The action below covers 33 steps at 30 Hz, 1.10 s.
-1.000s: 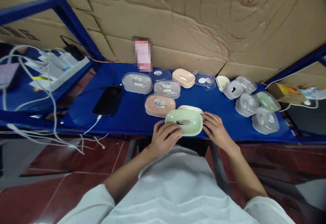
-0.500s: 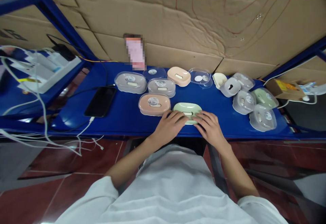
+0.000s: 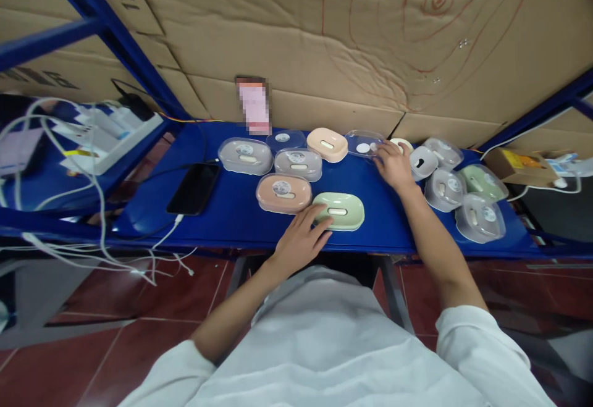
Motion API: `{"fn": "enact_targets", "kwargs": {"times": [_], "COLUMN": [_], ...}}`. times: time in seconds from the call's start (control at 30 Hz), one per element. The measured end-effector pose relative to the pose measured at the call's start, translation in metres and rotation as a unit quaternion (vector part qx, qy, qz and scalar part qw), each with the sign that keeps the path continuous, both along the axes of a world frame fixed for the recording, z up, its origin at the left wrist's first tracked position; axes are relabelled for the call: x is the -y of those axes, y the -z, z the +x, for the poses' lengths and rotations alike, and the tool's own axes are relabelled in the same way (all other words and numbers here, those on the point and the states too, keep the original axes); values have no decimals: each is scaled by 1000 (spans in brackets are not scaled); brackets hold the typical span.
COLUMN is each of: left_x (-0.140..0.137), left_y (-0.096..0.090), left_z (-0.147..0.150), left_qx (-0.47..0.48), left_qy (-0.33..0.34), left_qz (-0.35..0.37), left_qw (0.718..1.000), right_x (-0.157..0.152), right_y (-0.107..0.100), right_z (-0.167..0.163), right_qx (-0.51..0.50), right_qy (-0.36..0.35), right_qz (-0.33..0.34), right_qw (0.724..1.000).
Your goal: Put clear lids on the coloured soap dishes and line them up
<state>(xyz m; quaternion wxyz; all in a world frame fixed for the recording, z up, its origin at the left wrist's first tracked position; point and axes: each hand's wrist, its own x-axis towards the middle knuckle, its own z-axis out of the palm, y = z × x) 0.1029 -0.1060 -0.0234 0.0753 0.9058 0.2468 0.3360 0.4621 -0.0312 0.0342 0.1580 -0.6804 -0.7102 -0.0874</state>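
A pale green soap dish with a light insert in its middle lies uncovered near the table's front edge. My left hand rests at its left end, fingers stretched and touching the rim, not wrapped round it. Farther back, my right hand reaches over the right end of a clear lid with round stickers. Its fingers are spread, and I cannot tell if they touch the lid. Close by that hand is a cream piece, partly covered. A peach soap dish sits left of the lid.
Lidded soap boxes stand left, including a peach one and a grey one. Several more, among them a green one, crowd the right. A black phone with a white cable lies on the blue table. Cardboard closes the back.
My right hand has left the green soap dish and moved back and right to the clear lid. My left hand stays at the dish's left end. The view has shifted slightly.
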Motion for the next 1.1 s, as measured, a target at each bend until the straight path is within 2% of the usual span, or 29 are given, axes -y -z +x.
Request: {"fn": "enact_targets", "kwargs": {"times": [0.07,0.13,0.23,0.27,0.33,0.4,0.5,0.57,0.63,0.7,0.87,1.0,1.1], "left_x": [0,1,1,2,2,2,3,3,3,3,3,2,1], "left_y": [0,0,-3,-4,-6,-8,-8,-8,-8,-8,-9,-9,-8], "left_z": [0,-2,-5,-6,-7,-7,-7,-7,-7,-8,-9,-10,-10], "left_qx": [15,41,64,62,51,45,46,42,37,34,23,20,18], "left_qy": [4,11,27,33,36,37,36,33,32,31,36,32,34], "left_qz": [1,-2,-31,-46,-72,-86,-91,-95,-101,-109,-142,-187,-202], "left_qw": [1000,999,997,996,995,995,994,994,994,993,989,982,979], "right_x": [8,29,68,79,96,109,126,137,144,147,149,160,171], "right_y": [0,3,16,23,37,48,55,56,56,56,48,36,36], "right_z": [6,8,2,-2,-12,-23,-38,-45,-46,-43,-42,-73,-103], "right_qx": [-61,-186,-407,-452,-490,-467,-322,-207,-141,-115,-121,-181,-184], "right_qy": [-4,-7,26,44,73,93,88,43,-11,-34,-4,-22,-74], "right_qz": [34,78,75,59,34,49,93,71,30,28,98,118,75], "right_qw": [998,980,910,889,868,878,938,975,990,992,988,976,977]}}
